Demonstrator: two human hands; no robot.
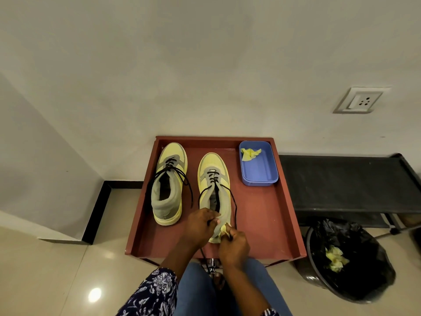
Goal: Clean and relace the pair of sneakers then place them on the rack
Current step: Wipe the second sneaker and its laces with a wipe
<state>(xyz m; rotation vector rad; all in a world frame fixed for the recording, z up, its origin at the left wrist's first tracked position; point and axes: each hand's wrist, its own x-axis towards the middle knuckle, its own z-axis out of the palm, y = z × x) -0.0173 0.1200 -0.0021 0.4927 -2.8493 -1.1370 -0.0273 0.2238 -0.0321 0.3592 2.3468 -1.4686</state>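
Both grips pinch black lace ends: left hand [200, 224] and right hand [233, 246] at the heel of the right sneaker [215, 190], by the tabletop's [268, 224] near edge.

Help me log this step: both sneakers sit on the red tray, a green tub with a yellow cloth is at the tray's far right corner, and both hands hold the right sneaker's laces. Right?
Not quite. The tub is blue, not green; the head view shows it. The rest stands: both sneakers, left and right, sit on the red tray, the yellow cloth lies in the tub at the far right corner, and the left hand and right hand hold the right sneaker's laces.
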